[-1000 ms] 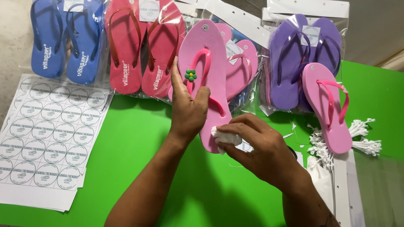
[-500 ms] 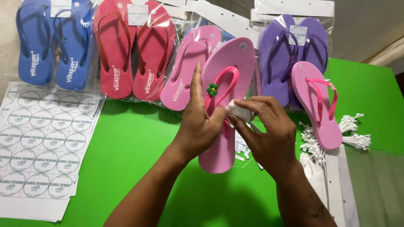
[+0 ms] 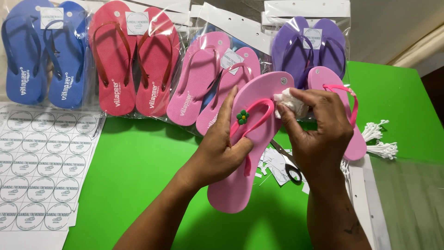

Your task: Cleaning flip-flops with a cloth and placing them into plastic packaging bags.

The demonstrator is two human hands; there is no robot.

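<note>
A pink flip-flop (image 3: 252, 153) is held tilted above the green table (image 3: 138, 171), its toe end raised towards the bagged pairs behind it. It is judged light and springy: a flat foam sole that bends if gripped at one end only, so a hold across the middle, as here, keeps it steady. The left hand (image 3: 222, 150) is wrapped round the sole's left edge, its fingers clamped on the flip-flop with the thumb lying along the rubbery strap, just beside a small green flower charm (image 3: 242, 116). The right hand (image 3: 319, 129) is to the right of the flip-flop, its fingers pinched together on a crumpled white wad (image 3: 290, 103) (cloth or tissue, it cannot be told which), which is pressed against the upper right part of the sole.

The sole's surface looks matte and faintly textured, not slippery; the strap is smooth and glossier. A second pink flip-flop (image 3: 340, 115) lies flat to the right of the held one. Behind the held flip-flop, pairs in glossy clear bags are laid out: purple (image 3: 307, 46), pink (image 3: 208, 83), red (image 3: 132, 60) and blue (image 3: 41, 55). Scissors (image 3: 289, 164) and paper scraps lie below it, white string tags (image 3: 379, 141) far to its right, and a sheet of round stickers (image 3: 41, 162) far to its left.
</note>
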